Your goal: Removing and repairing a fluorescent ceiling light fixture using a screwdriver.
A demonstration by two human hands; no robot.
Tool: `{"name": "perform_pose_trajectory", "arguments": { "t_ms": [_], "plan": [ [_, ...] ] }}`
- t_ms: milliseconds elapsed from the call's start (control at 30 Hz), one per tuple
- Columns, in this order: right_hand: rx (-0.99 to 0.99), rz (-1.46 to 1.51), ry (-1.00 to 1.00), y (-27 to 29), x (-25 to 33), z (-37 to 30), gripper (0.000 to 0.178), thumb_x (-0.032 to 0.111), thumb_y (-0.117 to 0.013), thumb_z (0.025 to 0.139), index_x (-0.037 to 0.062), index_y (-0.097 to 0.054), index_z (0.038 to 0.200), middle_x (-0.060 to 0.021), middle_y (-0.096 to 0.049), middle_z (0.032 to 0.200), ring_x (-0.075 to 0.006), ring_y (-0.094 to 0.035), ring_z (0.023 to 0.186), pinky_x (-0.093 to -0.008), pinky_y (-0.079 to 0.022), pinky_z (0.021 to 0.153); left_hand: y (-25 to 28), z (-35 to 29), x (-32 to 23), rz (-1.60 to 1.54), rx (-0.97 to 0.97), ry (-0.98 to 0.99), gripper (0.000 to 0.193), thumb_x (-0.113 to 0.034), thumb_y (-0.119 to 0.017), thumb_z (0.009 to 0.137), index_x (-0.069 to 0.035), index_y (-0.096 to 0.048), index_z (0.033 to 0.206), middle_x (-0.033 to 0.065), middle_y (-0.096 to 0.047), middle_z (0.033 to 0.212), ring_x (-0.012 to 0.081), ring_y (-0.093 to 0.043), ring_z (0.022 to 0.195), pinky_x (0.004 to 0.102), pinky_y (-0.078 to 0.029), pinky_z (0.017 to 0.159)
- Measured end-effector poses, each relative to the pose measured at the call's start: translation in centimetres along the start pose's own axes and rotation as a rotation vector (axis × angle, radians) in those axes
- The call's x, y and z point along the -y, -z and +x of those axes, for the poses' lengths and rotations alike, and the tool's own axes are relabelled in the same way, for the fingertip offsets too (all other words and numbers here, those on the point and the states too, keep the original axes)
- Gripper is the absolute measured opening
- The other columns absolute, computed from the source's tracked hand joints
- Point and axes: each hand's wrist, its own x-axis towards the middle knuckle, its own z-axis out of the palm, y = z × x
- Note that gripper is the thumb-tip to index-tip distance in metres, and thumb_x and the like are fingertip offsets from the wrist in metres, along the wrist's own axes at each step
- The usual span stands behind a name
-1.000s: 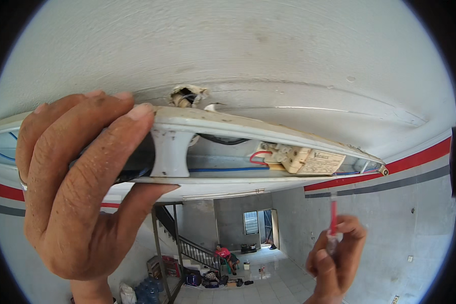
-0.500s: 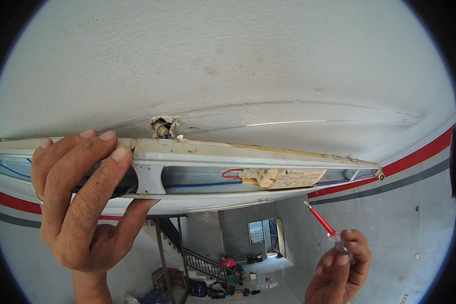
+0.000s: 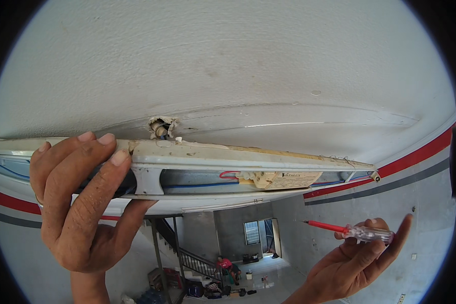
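Observation:
My left hand (image 3: 83, 213) grips a long white fluorescent light fixture (image 3: 207, 152), fingers over its upper edge and thumb under the lower one. The fixture hangs just below the ceiling with its inside showing: a cream ballast (image 3: 289, 180), a red wire (image 3: 228, 175) and a blue wire (image 3: 202, 185). Dark wiring behind my fingers is partly hidden. Lower right, apart from the fixture, my right hand (image 3: 344, 268) holds a tester screwdriver (image 3: 367, 234) by its clear handle. Its red-sleeved shaft points left, and one finger stretches out past the handle end.
A ragged hole (image 3: 162, 127) with a fitting inside opens in the ceiling right above the fixture. Far below are a staircase (image 3: 200, 263), a seated person in red (image 3: 225, 264), and bags (image 3: 195, 289) on the floor. A red stripe (image 3: 415, 155) runs along the right wall.
My right hand has turned the screwdriver from slanting up-left to nearly level, and a finger has stretched out. My left hand and the fixture have barely shifted.

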Motion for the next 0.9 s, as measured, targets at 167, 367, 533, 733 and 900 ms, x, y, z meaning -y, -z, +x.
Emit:
{"name": "perform_pose_trajectory", "arguments": {
  "t_ms": [167,367,533,733,900],
  "plan": [
    [-0.152,-0.259,-0.127,-2.9,0.5,-1.5,0.061,0.03,-0.066,0.086,0.0081,-0.027,0.127,-0.0114,-0.06,0.092,-0.0141,-0.055,0.076,-0.0247,-0.045,0.07,0.0,0.3,-0.2,-0.038,-0.013,0.019,0.056,-0.022,-0.08,0.062,-0.004,-0.063,0.112,0.0138,-0.062,0.112,0.0313,-0.055,0.11,0.0471,-0.038,0.099],
    [-0.091,-0.252,0.114,-5.9,-1.9,-2.4,0.045,0.029,-0.059,0.091,0.0077,-0.029,0.118,-0.0185,-0.063,0.093,-0.0181,-0.061,0.082,-0.0291,-0.05,0.073,0.5,0.1,0.1,-0.044,0.017,0.051,0.058,-0.025,-0.08,0.06,-0.004,-0.064,0.111,0.0136,-0.063,0.11,0.0309,-0.056,0.108,0.0453,-0.04,0.096],
    [-0.036,-0.273,0.221,-5.6,-2.6,-2.4,0.042,0.025,-0.055,0.094,0.0073,-0.028,0.12,-0.0201,-0.063,0.093,-0.019,-0.061,0.081,-0.0273,-0.05,0.069,0.4,0.7,-0.4,-0.096,0.001,0.062,0.057,-0.025,-0.08,0.058,-0.004,-0.065,0.11,0.0127,-0.064,0.109,0.0302,-0.056,0.106,0.0436,-0.041,0.093],
    [-0.054,-0.295,0.242,-5.5,-2.0,-2.5,0.039,0.025,-0.049,0.096,0.0081,-0.027,0.122,-0.0198,-0.061,0.096,-0.0181,-0.06,0.078,-0.0273,-0.05,0.066,0.5,0.5,0.1,-0.101,-0.006,0.053,0.059,-0.025,-0.08,0.056,-0.004,-0.065,0.109,0.0124,-0.063,0.107,0.0301,-0.056,0.105,0.0425,-0.042,0.091],
    [-0.014,-0.301,0.267,-6.1,-1.7,-2.6,0.039,0.028,-0.049,0.096,0.0092,-0.028,0.122,-0.0195,-0.061,0.096,-0.0183,-0.06,0.079,-0.0272,-0.05,0.067,1.2,0.1,0.5,-0.105,-0.013,0.059,0.059,-0.026,-0.08,0.057,-0.004,-0.065,0.11,0.0121,-0.063,0.108,0.0301,-0.056,0.105,0.0419,-0.042,0.091]
  ]
}}
